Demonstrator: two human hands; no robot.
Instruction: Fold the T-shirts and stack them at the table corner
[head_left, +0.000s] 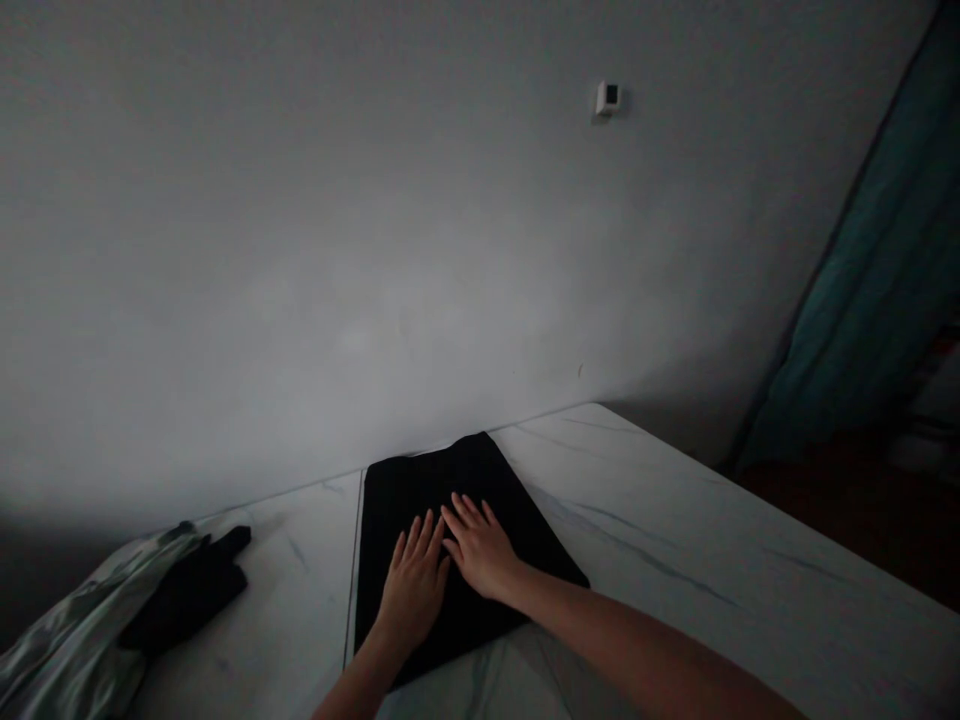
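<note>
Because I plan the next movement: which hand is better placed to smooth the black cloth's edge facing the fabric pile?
Probably the left hand: it rests on the black cloth nearer that edge. The right hand lies farther away, with the left between.

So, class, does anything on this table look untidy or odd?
Yes: the clothes at the left of the table lie crumpled in a heap, which looks untidy compared with the black cloth spread mostly flat under the left hand and right hand.
</note>
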